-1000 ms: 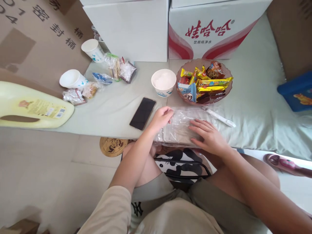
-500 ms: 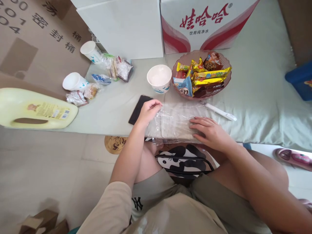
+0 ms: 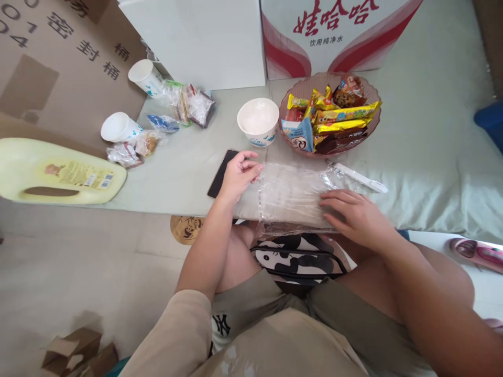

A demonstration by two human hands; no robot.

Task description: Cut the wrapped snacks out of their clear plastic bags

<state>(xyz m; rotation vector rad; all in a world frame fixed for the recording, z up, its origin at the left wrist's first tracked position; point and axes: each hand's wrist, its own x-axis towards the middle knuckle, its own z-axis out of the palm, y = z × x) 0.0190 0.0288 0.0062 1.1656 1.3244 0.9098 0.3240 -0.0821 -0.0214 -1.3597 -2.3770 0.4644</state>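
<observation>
A clear plastic bag lies spread on the cloth before me, its lower edge hanging past the front. At its upper left corner is my left hand, fingers loosely curled and a little apart, with no firm grip showing. My right hand rests open on the bag's right side, fingers stretched out. A white plastic-handled tool lies beyond the right hand; its kind is unclear. Under my left wrist is a dark phone. A white paper bowl stands behind the bag.
Beside the bowl, a pink glass bowl holds several wrapped snacks. Leftward are paper cups, wrapped snacks and a yellow jug lying at the edge. Boxes line the back. A blue container is at far right.
The plastic bag lies flatter, its left edge straighter and farther right. My right hand has slid rightward across it. My left hand's fingers have loosened.
</observation>
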